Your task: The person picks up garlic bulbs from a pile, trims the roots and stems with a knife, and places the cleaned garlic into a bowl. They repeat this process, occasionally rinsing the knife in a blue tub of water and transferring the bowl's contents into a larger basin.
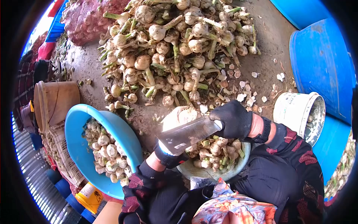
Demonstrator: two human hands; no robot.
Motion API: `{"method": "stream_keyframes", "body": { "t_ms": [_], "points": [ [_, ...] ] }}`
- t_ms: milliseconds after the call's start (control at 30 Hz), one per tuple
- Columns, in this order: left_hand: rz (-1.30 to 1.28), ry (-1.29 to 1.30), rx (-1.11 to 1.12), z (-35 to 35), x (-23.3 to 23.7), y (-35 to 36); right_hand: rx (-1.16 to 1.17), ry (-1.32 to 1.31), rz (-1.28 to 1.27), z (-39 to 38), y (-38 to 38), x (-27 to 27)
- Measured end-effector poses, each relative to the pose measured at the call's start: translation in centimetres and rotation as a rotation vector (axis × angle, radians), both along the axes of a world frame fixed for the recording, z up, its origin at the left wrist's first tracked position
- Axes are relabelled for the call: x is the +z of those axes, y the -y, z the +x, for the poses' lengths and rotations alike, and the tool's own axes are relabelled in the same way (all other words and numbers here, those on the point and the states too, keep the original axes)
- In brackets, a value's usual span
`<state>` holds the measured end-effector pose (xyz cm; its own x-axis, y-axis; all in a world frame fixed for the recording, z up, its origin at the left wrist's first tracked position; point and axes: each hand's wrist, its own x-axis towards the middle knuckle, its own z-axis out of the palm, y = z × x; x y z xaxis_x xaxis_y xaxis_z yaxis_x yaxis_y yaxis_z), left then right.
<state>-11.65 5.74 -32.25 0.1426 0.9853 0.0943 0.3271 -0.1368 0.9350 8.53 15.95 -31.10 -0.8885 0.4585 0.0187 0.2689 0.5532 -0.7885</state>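
Note:
My right hand [234, 118], in a black glove, is closed around the handle of a cleaver [186, 133]. The broad blade reaches left across a pale wooden chopping block [178, 115]. At the blade's far end is my left hand [169, 157], also gloved; the blade covers its fingers, so what they hold cannot be made out. Below the cleaver, close to my lap, a light basin [240, 164] holds garlic bulbs with stem pieces [215, 151]. To the left, a tilted blue basin [128, 149] contains trimmed garlic bulbs [108, 151].
A large heap of stemmed garlic [167, 48] covers the floor ahead, with cut scraps [244, 87] at its right. A white bucket [292, 112] and blue tubs [320, 56] stand right. At left are a brown bucket [59, 100], a crate [61, 149] and a mesh sack [89, 22].

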Motion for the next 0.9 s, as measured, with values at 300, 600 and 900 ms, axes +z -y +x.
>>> {"method": "stream_keyframes", "body": {
  "t_ms": [300,600,900],
  "points": [
    [0.042,-0.149,-0.037,0.2,0.3,1.0,0.01,0.007,-0.05,0.5,0.0,-2.6],
    [-0.412,0.427,0.18,1.3,2.7,-0.5,-0.311,0.489,0.082,6.5,-1.9,-7.7],
    [-0.676,1.92,0.37,0.9,3.0,-3.1,0.027,-0.156,-0.322,0.8,3.4,-0.9]
  ]
}}
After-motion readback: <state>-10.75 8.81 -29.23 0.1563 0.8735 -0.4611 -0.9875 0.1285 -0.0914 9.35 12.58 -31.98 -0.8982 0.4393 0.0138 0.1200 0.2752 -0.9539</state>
